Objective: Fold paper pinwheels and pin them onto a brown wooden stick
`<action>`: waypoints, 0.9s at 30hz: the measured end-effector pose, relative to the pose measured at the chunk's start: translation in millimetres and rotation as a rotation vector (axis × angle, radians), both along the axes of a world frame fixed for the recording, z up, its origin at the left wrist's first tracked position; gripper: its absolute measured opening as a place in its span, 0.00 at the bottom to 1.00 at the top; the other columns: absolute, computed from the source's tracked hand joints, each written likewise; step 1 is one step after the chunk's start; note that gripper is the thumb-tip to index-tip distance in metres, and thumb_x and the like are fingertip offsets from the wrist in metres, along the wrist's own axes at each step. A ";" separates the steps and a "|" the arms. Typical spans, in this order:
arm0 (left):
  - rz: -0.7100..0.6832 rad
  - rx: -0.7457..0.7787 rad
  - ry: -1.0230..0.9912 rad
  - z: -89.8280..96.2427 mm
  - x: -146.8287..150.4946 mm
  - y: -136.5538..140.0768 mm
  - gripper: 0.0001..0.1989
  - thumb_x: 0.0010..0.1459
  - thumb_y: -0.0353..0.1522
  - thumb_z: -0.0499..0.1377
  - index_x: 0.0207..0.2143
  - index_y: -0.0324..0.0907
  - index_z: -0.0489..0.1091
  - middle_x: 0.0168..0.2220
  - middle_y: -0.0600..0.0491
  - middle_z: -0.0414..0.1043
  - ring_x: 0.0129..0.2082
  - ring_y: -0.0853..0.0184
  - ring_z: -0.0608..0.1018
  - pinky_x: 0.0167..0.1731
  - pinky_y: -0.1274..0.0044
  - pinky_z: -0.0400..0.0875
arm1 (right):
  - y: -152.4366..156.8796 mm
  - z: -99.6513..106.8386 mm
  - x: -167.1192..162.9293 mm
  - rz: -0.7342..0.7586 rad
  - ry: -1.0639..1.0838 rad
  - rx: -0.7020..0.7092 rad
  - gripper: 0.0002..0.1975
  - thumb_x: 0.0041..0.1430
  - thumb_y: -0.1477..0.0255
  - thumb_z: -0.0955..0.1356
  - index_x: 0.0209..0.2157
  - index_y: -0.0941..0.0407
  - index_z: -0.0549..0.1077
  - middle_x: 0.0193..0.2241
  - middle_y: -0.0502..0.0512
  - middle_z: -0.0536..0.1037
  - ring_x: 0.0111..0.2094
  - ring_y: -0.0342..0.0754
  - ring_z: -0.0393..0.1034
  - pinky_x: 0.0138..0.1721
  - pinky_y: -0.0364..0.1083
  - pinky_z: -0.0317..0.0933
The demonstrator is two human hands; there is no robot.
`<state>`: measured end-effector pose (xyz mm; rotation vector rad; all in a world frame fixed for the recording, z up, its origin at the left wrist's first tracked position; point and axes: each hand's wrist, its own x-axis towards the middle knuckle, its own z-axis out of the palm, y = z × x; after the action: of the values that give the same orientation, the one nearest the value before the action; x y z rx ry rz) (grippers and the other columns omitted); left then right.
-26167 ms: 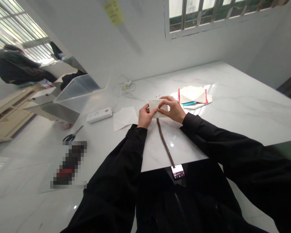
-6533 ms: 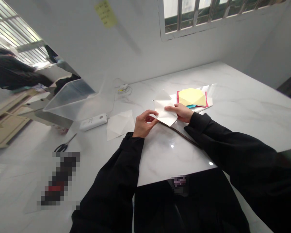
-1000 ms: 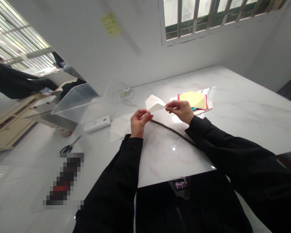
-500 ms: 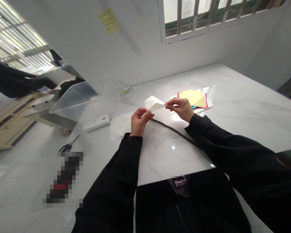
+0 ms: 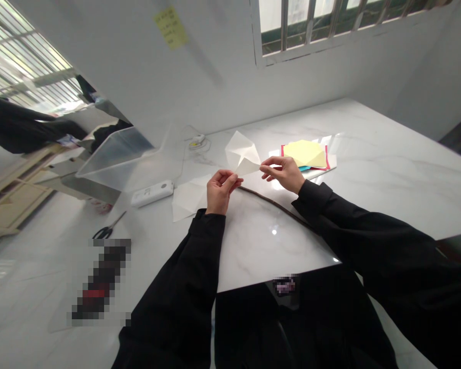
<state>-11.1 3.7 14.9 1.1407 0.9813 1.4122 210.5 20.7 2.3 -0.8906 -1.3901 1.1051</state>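
Note:
Between my hands I hold a folded piece of white paper (image 5: pixel 243 152) above the table, its flaps standing open toward the wall. My left hand (image 5: pixel 220 190) pinches its lower left corner between thumb and fingers. At the right corner, my right hand (image 5: pixel 283 171) pinches it with the fingertips. Below them a thin dark brown stick (image 5: pixel 273 204) lies on the table, its right end hidden by my right sleeve. Beside my left hand, white paper sheets (image 5: pixel 188 199) lie flat. Colored papers (image 5: pixel 305 154), yellow on top, are stacked beyond my right hand.
A white power strip (image 5: pixel 152 193) and scissors (image 5: pixel 106 230) lie to the left. Behind them stands a clear plastic bin (image 5: pixel 119 159). A cable with a plug (image 5: pixel 197 141) rests by the wall. A pixelated dark object (image 5: pixel 102 282) is at lower left. Another person (image 5: pixel 15 125) is far left.
The white paper has tilted up, so its far part stands higher and shows more of its folds. Both hands keep their pinch and have barely moved.

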 end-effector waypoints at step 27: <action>0.081 0.017 0.065 -10.0 1.0 3.8 0.26 0.47 0.36 0.74 0.48 0.45 0.71 0.28 0.59 0.76 0.30 0.69 0.83 0.36 0.77 0.78 | 0.3 -10.4 -8.5 -0.045 -0.047 0.040 0.23 0.51 0.51 0.78 0.32 0.58 0.81 0.28 0.55 0.81 0.28 0.45 0.71 0.32 0.46 0.69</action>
<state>-10.1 7.5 5.0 1.1773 1.0735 1.4583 202.0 21.0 -8.1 -0.9198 -1.4191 1.0250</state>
